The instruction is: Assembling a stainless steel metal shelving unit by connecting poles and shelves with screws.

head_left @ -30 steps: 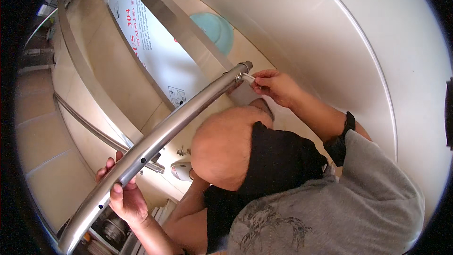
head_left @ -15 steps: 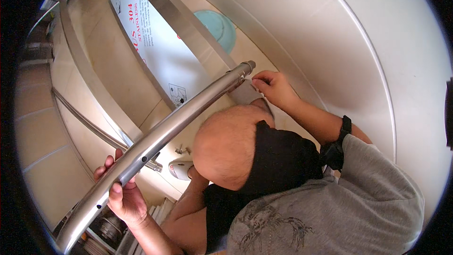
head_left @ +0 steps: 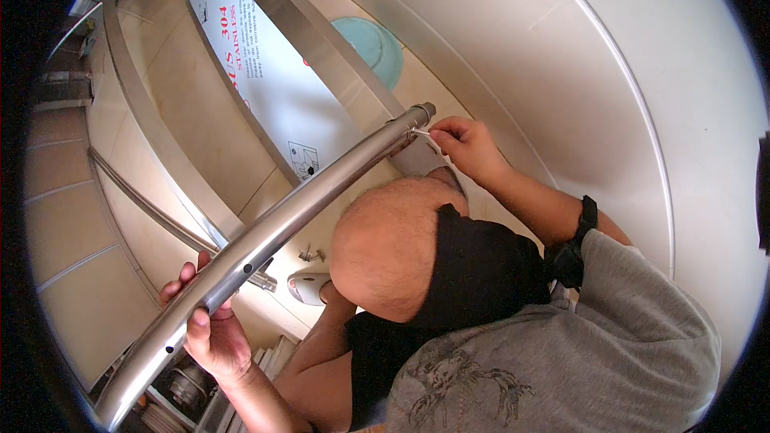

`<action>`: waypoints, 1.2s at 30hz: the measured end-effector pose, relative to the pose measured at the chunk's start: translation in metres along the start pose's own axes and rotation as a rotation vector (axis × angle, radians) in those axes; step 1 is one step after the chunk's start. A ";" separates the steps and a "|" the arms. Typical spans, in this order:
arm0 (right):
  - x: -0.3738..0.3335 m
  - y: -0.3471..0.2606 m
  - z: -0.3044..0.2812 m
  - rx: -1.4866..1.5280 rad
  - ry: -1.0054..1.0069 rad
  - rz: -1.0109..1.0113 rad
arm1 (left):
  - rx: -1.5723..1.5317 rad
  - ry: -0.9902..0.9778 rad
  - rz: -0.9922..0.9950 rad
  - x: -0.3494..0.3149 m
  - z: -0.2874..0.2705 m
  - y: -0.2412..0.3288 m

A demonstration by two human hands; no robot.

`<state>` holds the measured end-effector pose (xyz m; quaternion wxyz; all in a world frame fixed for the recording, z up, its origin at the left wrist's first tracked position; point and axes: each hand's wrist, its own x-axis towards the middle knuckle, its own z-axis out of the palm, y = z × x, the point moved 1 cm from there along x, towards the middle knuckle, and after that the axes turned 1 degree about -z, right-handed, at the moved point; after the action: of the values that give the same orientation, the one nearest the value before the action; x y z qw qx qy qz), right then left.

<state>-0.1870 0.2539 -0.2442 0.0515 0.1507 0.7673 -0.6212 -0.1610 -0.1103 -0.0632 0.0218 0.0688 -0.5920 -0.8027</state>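
A long stainless-steel tube (head_left: 281, 226) runs slantwise from the lower left to the upper middle, with round holes in its side. My left hand (head_left: 210, 322) is wrapped round its lower part, the thumb on the near side and fingertips showing beyond. At the upper end, by a fitting (head_left: 421, 115), my right hand (head_left: 468, 147) pinches a short thin metal rod (head_left: 423, 132). The rod reaches from my fingertips to the tube's side; its kind is too small to make out. The tube passes above my bent knee.
A steel frame with flat bars (head_left: 337, 48) stands ahead, beside a white printed steel panel (head_left: 277, 72). A light blue basin (head_left: 370, 52) lies behind it. Small metal parts (head_left: 310, 254) rest on the floor near my shoe (head_left: 306, 288). A pale curved-looking wall panel (head_left: 553, 56) rises on the right.
The thin rod between my right fingertips and the tube now shows clearly; my right fingers have shifted slightly. The tube and my left hand stay almost in place.
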 end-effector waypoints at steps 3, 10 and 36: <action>0.004 0.004 -0.002 -0.033 -0.018 -0.031 | 0.000 0.004 -0.003 0.000 -0.001 0.000; 0.004 -0.007 0.001 -0.493 -0.036 -0.416 | 0.010 -0.014 0.019 0.000 0.000 0.000; 0.008 -0.007 0.004 0.750 -0.115 0.788 | -0.019 -0.028 0.019 0.001 0.001 0.002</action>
<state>-0.1976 0.2500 -0.2404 0.2647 0.4007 0.3745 -0.7932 -0.1618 -0.1100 -0.0611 0.0218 0.0519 -0.5854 -0.8088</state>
